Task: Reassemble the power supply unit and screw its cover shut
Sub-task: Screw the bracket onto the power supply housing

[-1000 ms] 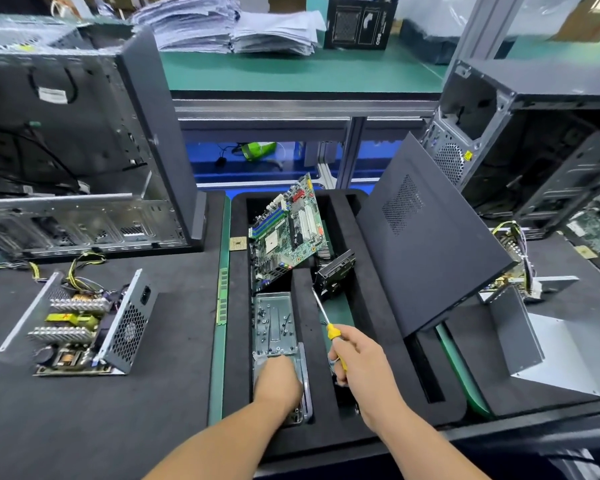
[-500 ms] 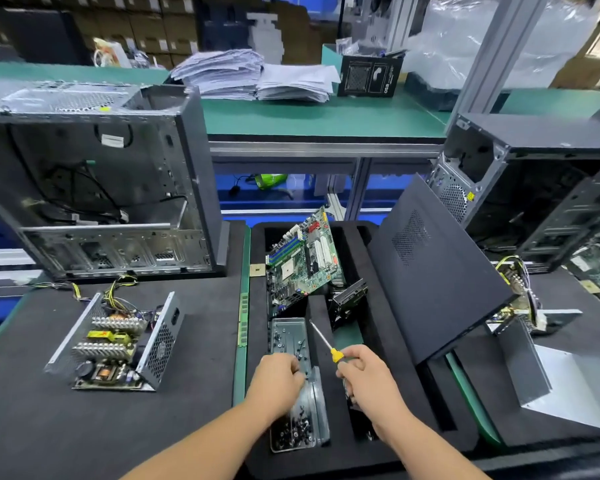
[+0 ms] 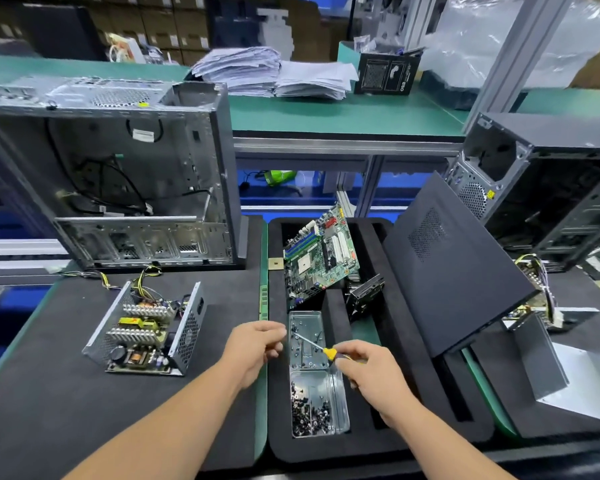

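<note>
Right hand (image 3: 371, 370) grips a yellow-handled screwdriver (image 3: 328, 352), fingers curled round the handle, thin metal shaft angled up-left over the clear plastic screw tray (image 3: 340, 403). Left hand (image 3: 253, 348) hovers just left of the tray with fingers curled toward the shaft tip; thumb and fingertips close together as if pinching something small, but cannot tell what, if anything, is held. Tray sits in a slot of the black foam organiser (image 3: 326, 448); its near compartment holds a pile of small dark screws (image 3: 309, 414), far compartment has only a few scattered.

Left of the hands, well apart on the black work mat (image 3: 49, 393): open power supply unit (image 3: 146, 332), grey metal chassis with no cover, heatsinks, yellow component and coils exposed, perforated fan side facing right, yellow-black wires (image 3: 142, 282) trailing off its far end.

Far in the organiser a green motherboard (image 3: 321, 252) leans tilted, a small black drive-like part (image 3: 364, 294) just right of it. A dark grey perforated metal side panel (image 3: 454, 268) leans on the organiser's right edge. Near right, a light grey folded sheet-metal cover (image 3: 582, 382) lies on the mat. Far left stands an open silver computer case (image 3: 118, 188); far right, an open black computer case (image 3: 548, 188). Paper stacks (image 3: 274, 72) on the green bench (image 3: 326, 112) behind.
</note>
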